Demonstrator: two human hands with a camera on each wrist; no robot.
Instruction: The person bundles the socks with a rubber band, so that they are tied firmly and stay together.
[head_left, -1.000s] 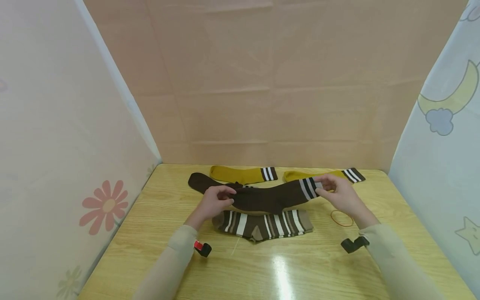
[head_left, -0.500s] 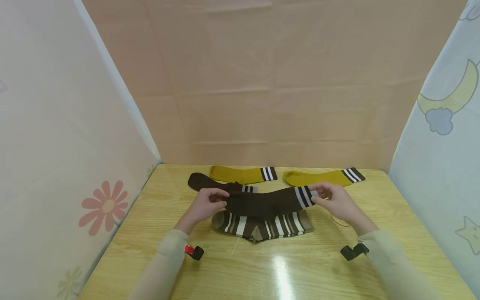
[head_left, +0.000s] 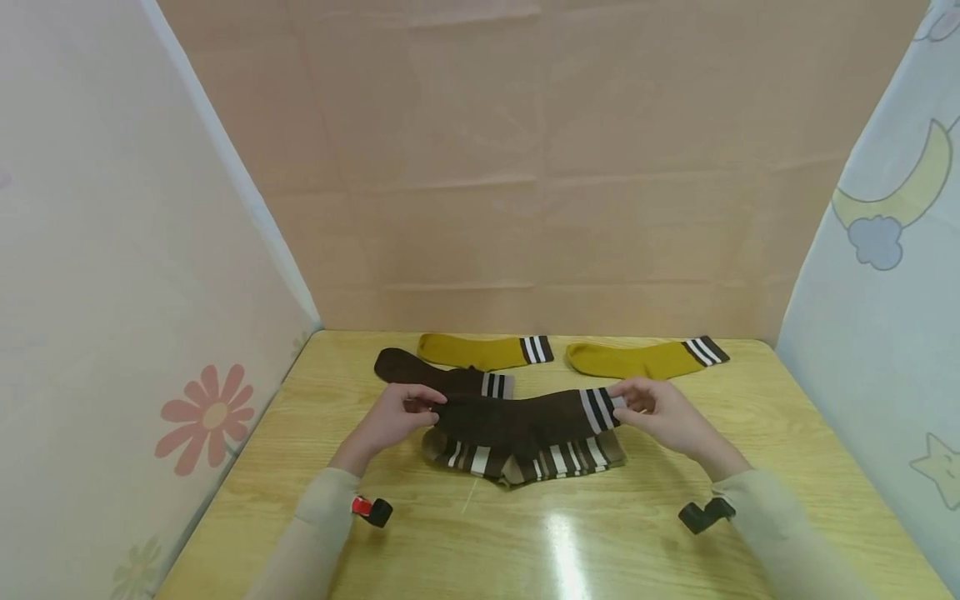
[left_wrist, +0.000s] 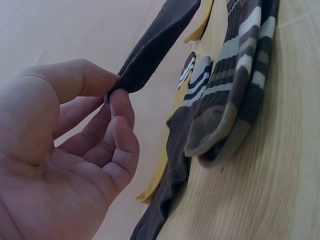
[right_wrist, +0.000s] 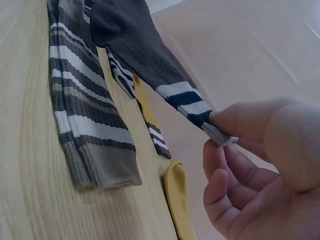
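A dark brown sock with grey and black cuff bands is stretched sideways between both hands, raised off the table. My left hand pinches its toe end between thumb and fingers, as the left wrist view also shows. At the cuff, my right hand pinches the grey edge. Beneath and nearer to me lie striped brown, white and tan socks, stacked and partly covered by the raised sock in the head view. Another dark brown sock lies flat behind the left hand.
Toward the back of the wooden table lie two mustard socks, a left one and a right one. A tan backdrop closes the rear, with printed cloth walls at both sides.
Both hands have come nearer to me and lower with the dark brown sock, drifting left. It covers more of the striped socks, and the sock behind shows more.
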